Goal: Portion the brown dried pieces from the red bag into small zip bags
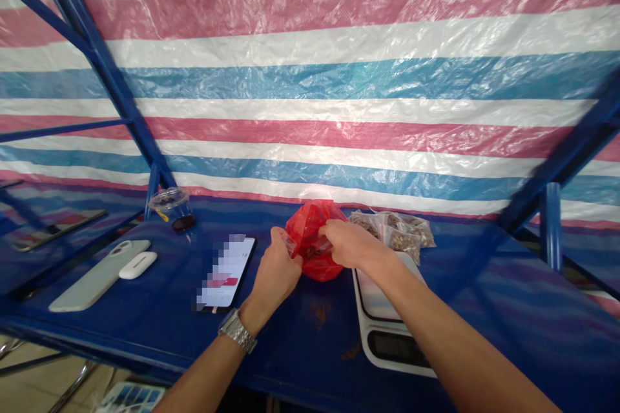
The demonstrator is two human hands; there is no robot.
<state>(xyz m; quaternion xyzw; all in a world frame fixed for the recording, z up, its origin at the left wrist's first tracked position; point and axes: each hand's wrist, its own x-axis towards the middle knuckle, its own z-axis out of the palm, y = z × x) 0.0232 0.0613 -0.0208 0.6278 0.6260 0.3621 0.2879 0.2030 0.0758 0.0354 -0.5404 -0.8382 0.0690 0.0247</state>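
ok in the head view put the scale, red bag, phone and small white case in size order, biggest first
Largest: digital scale, though it sits nearest the camera, which may flatter it.
Middle, too alike to rank: red plastic bag and phone.
Smallest: small white case.

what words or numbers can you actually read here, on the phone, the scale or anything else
Nothing here can be read.
Phone: screen text is pixelated, unreadable.
Digital scale: display is dark, no legible digits.
Printed card at the bottom edge: too small and blurred to read.
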